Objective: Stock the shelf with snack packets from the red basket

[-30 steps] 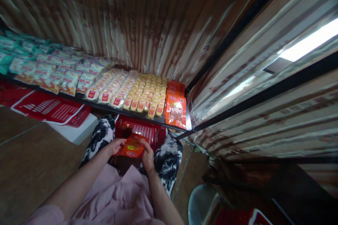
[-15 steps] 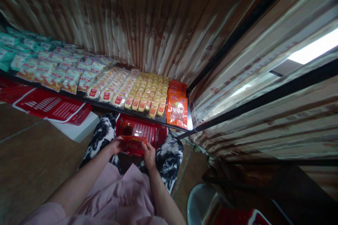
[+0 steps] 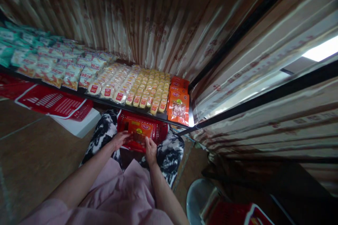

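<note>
Both my hands hold an orange snack packet [image 3: 139, 129] flat over a red plastic basket [image 3: 158, 134] that rests between my knees. My left hand [image 3: 119, 140] grips the packet's left edge with closed fingers. My right hand [image 3: 150, 146] pinches its near right edge. Just beyond the basket is a low dark shelf [image 3: 105, 102], and at its right end lies a stack of the same orange packets [image 3: 179, 103].
The shelf carries rows of yellow biscuit packs [image 3: 150, 89], pale round cakes [image 3: 113, 84] and red-and-white snack bags [image 3: 60, 70]. Another red basket [image 3: 52, 103] lies on a white block at left. Corrugated metal walls close in behind and at right. A round stool [image 3: 198, 198] stands at lower right.
The orange packet was tipped on edge in my hands half a second ago; now it lies face up and slightly farther forward over the basket.
</note>
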`<state>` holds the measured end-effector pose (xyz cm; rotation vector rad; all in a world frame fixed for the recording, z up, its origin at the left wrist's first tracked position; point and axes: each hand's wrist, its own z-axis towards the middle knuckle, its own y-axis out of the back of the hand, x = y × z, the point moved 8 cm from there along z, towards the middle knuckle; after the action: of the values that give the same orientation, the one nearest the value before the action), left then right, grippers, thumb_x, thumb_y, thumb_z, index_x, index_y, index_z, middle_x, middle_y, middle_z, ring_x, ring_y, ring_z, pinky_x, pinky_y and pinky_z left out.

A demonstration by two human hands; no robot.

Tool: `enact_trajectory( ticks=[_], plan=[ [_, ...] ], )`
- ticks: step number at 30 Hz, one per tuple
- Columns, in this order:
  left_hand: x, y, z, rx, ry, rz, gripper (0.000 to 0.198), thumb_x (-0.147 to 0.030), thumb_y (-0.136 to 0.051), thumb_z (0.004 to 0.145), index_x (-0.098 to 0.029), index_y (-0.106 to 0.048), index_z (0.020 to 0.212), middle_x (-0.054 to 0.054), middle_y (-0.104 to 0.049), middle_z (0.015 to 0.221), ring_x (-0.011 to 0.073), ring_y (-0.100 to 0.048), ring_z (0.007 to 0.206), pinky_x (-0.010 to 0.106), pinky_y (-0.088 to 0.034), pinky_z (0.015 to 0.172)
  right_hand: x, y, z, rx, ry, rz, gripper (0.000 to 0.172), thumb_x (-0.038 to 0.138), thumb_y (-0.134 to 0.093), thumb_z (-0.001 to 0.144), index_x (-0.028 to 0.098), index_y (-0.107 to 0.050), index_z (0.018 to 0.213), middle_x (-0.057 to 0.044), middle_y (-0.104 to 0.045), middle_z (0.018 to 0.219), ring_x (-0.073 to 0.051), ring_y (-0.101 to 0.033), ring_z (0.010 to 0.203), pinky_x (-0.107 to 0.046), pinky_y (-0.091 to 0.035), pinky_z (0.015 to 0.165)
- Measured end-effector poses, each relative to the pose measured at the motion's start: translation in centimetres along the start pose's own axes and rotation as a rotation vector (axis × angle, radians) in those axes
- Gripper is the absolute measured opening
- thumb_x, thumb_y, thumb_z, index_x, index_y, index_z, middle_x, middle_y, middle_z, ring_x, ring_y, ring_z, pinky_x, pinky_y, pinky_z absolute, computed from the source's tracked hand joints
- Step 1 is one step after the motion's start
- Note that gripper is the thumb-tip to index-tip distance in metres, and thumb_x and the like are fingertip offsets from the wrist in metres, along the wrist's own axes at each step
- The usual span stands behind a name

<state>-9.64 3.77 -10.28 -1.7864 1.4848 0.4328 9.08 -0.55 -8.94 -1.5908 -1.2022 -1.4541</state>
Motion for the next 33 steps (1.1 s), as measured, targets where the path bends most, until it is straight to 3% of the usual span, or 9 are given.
enact_trajectory(
  ticks=[7,13,18,26,33],
  plan=[
    [-0.7,1.0,0.3,-0.119,-0.148,0.220,0.031,-0.039,-0.079,0.057,-0.014,-0.066,0.069,-0.005,-0.053,0.048,0.0073,-0.047,0.044,0.019,-0.035,0.046,0.8,-0.2,-0.5,0.015,-0.111,0.062,0.052,0.069,-0.054,0.073,0.019,-0.055,0.060,0.003,-0.052,0.050,-0.011,-0.045,0.047,-0.023,-0.036,0.046],
    [-1.6,1.0,0.3,-0.184,-0.236,0.346,0.039,-0.052,-0.073,0.052,-0.016,-0.068,0.067,-0.005,-0.050,0.046,0.0095,-0.043,0.046,0.022,-0.029,0.048,0.9,0.2,-0.4,-0.008,-0.118,0.063,0.053,0.072,-0.051,0.072,0.020,-0.054,0.061,0.002,-0.054,0.050,-0.010,-0.046,0.046,-0.022,-0.037,0.046],
    [-3.4,0.1,-0.9,-0.185,-0.332,0.472,0.042,-0.060,-0.065,0.055,-0.018,-0.061,0.054,-0.005,-0.046,0.046,0.0103,-0.040,0.049,0.023,-0.027,0.050,0.8,0.2,-0.3,-0.013,-0.137,0.069,0.053,0.072,-0.053,0.071,0.021,-0.051,0.058,0.004,-0.050,0.046,-0.010,-0.043,0.042,-0.022,-0.036,0.044],
    [-5.3,-1.1,-1.6,-0.203,-0.424,0.626,0.047,-0.063,-0.054,0.064,-0.019,-0.054,0.050,-0.003,-0.046,0.048,0.0121,-0.042,0.052,0.024,-0.029,0.051,1.7,0.9,-0.1,-0.063,-0.092,0.043,0.057,0.071,-0.047,0.078,0.021,-0.047,0.050,0.004,-0.046,0.041,-0.011,-0.042,0.039,-0.024,-0.034,0.044],
    [-6.9,-2.2,-2.0,-0.227,-0.476,0.706,0.050,-0.065,-0.047,0.070,-0.021,-0.042,0.046,-0.004,-0.038,0.046,0.0119,-0.039,0.050,0.025,-0.026,0.052,4.2,1.0,0.1,-0.076,-0.041,0.052,0.054,0.069,-0.048,0.078,0.022,-0.042,0.051,0.006,-0.039,0.042,-0.009,-0.035,0.041,-0.023,-0.027,0.042]
  ],
)
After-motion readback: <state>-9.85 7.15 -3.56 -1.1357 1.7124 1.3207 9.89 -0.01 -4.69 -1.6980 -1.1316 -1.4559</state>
